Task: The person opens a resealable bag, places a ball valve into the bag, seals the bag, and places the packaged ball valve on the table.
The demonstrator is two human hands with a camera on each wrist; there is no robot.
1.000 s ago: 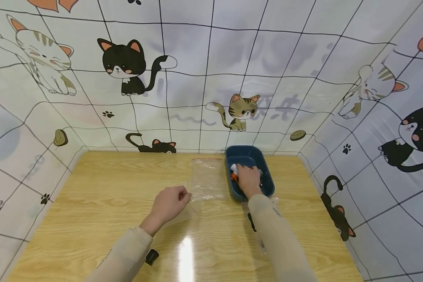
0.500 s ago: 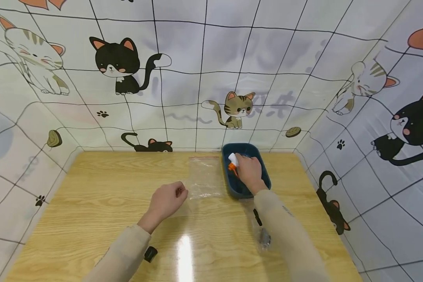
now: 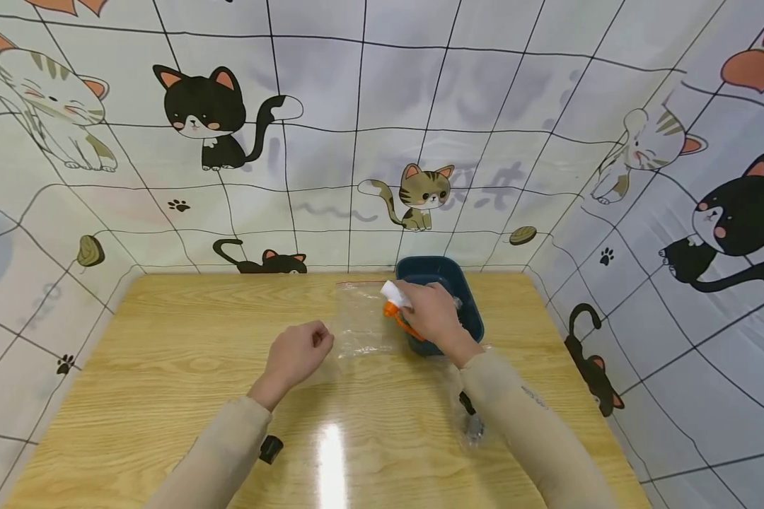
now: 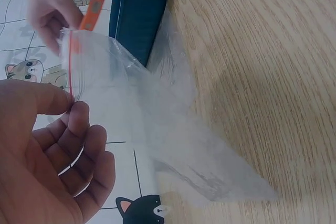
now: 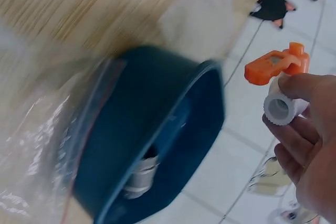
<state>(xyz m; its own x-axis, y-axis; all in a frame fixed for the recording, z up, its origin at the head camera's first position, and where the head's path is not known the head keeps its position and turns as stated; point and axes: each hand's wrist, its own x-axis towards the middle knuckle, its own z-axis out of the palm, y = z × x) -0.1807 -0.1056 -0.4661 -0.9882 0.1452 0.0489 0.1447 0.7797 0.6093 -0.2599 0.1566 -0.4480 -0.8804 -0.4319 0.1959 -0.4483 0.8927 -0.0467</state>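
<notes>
My right hand [image 3: 429, 311] grips a white plastic ball valve [image 5: 286, 100] with an orange lever handle [image 5: 265, 69]. It is above the left side of the dark blue bin [image 3: 467, 297], and the valve's ribbed open end shows in the right wrist view. My left hand [image 3: 296, 357], left of the bin, pinches the red-lined zip edge of a clear plastic bag [image 4: 136, 93] between thumb and finger. That bag hangs loosely and looks flat; whether its mouth is parted I cannot tell. Inside the bin lies a whitish cylindrical fitting [image 5: 142, 177].
Another clear zip bag [image 3: 359, 322] lies flat left of the bin. By the right forearm is a clear bag [image 3: 471, 428] with a black and a grey item. A small black object [image 3: 271, 449] sits beside the left sleeve. Cat-patterned sheeting [image 3: 331, 141] walls the wooden table [image 3: 184, 339].
My right hand has lifted the white ball valve up from inside the bin and moved it left toward my left hand. The left hand keeps nearly the same place.
</notes>
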